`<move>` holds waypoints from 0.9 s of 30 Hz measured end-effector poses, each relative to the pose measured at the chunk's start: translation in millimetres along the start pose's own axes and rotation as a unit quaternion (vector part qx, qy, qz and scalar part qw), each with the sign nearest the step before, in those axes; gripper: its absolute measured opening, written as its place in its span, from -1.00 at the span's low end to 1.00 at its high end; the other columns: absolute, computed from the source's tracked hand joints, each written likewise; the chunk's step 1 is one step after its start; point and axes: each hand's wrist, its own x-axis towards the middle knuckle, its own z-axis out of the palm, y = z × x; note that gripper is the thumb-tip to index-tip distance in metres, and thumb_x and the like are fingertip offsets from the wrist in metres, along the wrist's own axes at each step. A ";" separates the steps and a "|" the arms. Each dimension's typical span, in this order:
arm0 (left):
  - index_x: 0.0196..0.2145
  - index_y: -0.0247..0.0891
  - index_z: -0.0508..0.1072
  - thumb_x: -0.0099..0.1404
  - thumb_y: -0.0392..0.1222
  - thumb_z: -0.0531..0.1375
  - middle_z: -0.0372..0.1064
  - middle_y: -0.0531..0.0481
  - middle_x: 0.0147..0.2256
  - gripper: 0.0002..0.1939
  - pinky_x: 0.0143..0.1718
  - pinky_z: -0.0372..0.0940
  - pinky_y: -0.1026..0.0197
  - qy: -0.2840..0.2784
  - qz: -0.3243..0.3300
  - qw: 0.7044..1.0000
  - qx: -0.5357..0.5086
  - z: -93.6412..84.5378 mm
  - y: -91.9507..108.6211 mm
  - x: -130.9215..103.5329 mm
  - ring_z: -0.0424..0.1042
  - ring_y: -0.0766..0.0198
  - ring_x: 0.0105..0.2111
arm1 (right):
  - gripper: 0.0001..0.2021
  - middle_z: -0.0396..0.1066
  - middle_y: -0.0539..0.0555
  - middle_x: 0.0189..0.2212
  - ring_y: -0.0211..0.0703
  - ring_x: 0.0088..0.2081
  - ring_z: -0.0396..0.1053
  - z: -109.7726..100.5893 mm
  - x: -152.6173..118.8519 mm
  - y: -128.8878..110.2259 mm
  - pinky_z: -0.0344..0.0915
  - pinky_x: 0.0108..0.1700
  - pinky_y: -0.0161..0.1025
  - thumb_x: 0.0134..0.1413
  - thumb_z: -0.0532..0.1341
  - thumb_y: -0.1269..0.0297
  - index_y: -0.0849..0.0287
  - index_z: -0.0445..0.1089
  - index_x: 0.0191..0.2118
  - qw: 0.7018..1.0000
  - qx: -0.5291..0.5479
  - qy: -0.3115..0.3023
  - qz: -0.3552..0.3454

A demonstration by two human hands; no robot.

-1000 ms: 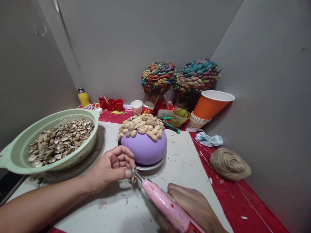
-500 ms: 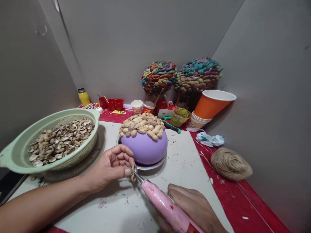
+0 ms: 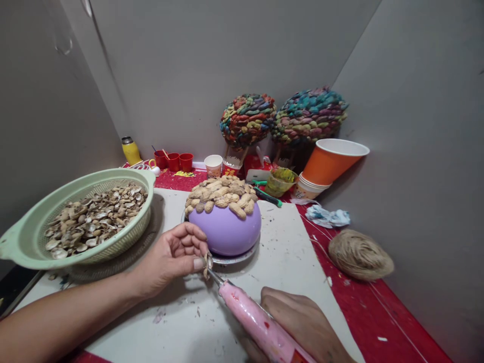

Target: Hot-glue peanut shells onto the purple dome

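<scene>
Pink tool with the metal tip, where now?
Head view, bottom, just right of centre: the pink tool is in the right hand, its metal tip at the peanut shell in the left hand.

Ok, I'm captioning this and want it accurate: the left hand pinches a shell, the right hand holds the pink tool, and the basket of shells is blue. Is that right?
One slip: the basket is pale green, not blue, as the head view shows. The left hand pinches a shell, and the right hand holds the pink tool.
</scene>
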 end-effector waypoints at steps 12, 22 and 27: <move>-0.20 -0.27 0.40 0.08 -0.29 0.40 0.40 0.03 -0.35 -0.66 -0.36 0.28 0.37 0.014 0.005 1.000 0.011 0.8 -0.1 0.2 0.37 0.40 -0.39 | -0.80 0.07 -0.14 -0.64 -0.39 -0.65 0.05 -1.9 -0.7 3.9 -0.07 -0.60 -0.34 0.00 0.12 0.41 0.12 0.06 -0.52 0.999 0.037 -0.008 0.012; -0.22 -0.28 0.42 0.05 -0.28 0.41 0.40 0.04 -0.37 -0.66 -0.38 0.24 0.36 0.036 0.010 0.999 0.006 3.9 0.9 0.8 0.35 0.40 -0.43 | -0.77 0.07 -0.14 -0.65 -0.38 -0.67 0.05 2.5 0.0 0.7 -0.09 -0.60 -0.32 0.02 0.13 0.35 0.11 0.04 -0.54 0.999 0.025 0.006 0.031; -0.24 -0.28 0.42 0.04 -0.29 0.41 0.40 0.04 -0.37 -0.66 -0.36 0.26 0.34 0.042 0.012 0.999 0.003 4.8 1.3 0.7 0.36 0.39 -0.43 | -0.76 0.08 -0.14 -0.67 -0.37 -0.67 0.05 1.3 1.8 -0.2 -0.08 -0.61 -0.32 0.04 0.13 0.36 0.11 0.05 -0.55 1.000 0.015 -0.004 0.016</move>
